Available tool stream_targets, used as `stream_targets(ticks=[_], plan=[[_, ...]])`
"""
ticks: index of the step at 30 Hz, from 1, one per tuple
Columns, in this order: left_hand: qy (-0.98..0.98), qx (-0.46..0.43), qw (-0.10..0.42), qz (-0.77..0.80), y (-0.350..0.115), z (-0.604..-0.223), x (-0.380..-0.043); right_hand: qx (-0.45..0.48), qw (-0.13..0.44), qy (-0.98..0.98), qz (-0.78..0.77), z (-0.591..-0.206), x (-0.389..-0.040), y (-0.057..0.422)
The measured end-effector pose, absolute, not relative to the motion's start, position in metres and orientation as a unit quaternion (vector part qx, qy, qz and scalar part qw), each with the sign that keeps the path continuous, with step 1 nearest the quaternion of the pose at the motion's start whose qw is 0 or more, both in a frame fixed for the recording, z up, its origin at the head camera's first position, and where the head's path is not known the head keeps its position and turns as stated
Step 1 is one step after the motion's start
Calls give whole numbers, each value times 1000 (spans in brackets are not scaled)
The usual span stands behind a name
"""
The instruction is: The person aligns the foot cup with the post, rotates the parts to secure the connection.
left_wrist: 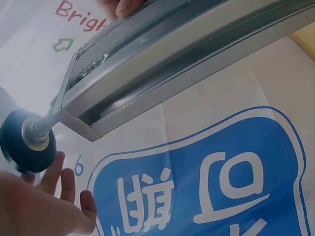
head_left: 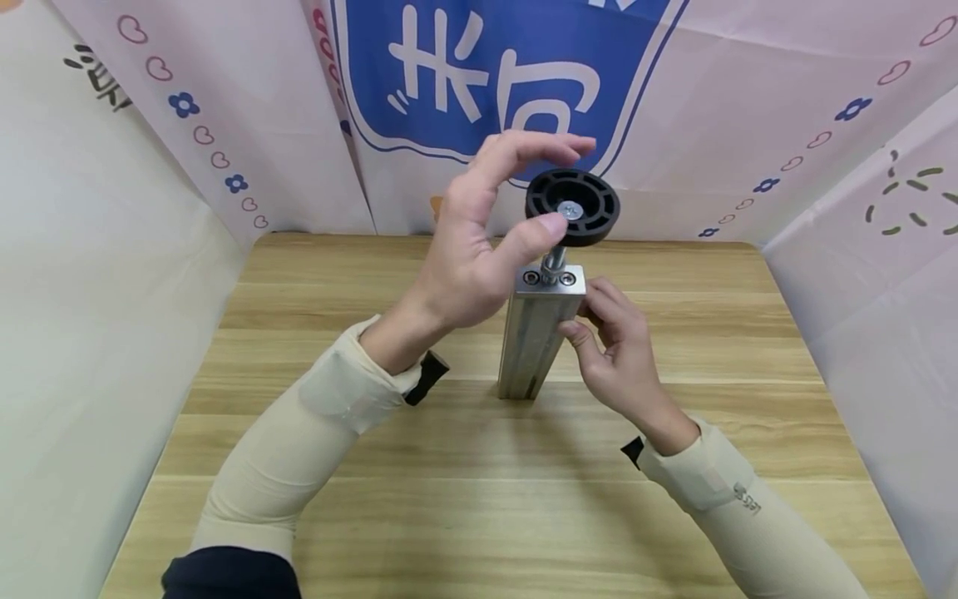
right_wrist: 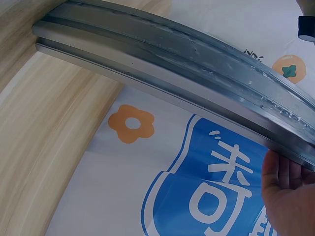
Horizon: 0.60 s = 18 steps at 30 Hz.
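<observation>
A silver aluminium profile (head_left: 533, 341) stands upright on the table. Screws sit in its top end plate (head_left: 550, 288), and a threaded stem (head_left: 555, 259) rises from it to a round black levelling foot (head_left: 601, 223). My left hand (head_left: 475, 249) is at the foot, its thumb over the near side of the rim. The other fingers arch loosely past the far side, with a gap to the rim; the left wrist view shows them spread near the foot (left_wrist: 22, 147). My right hand (head_left: 617, 353) grips the profile's right side near the top, with some fingertips hidden behind it.
The wooden table (head_left: 337, 433) reaches back to a printed cloth backdrop (head_left: 674, 116) with a blue sign. White cloth walls (head_left: 97, 274) close in the left and right sides. A black wrist-camera piece (head_left: 428, 378) shows beside the left cuff.
</observation>
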<state>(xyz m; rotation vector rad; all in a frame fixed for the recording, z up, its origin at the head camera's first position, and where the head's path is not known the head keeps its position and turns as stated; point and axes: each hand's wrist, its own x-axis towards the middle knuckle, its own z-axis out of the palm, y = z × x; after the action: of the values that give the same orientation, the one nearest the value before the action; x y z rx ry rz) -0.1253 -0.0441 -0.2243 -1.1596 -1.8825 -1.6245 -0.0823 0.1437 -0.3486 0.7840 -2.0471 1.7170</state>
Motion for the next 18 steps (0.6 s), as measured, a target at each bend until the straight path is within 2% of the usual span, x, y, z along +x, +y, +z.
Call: stream_targets(ticks=[8, 18], plan=[[-720, -353, 260, -537, -43, -220, -120, 287, 179, -720, 606, -349, -83, 144], [-720, -347, 265, -540, -42, -220, -121, 285, 178, -725, 602, -348, -82, 144]])
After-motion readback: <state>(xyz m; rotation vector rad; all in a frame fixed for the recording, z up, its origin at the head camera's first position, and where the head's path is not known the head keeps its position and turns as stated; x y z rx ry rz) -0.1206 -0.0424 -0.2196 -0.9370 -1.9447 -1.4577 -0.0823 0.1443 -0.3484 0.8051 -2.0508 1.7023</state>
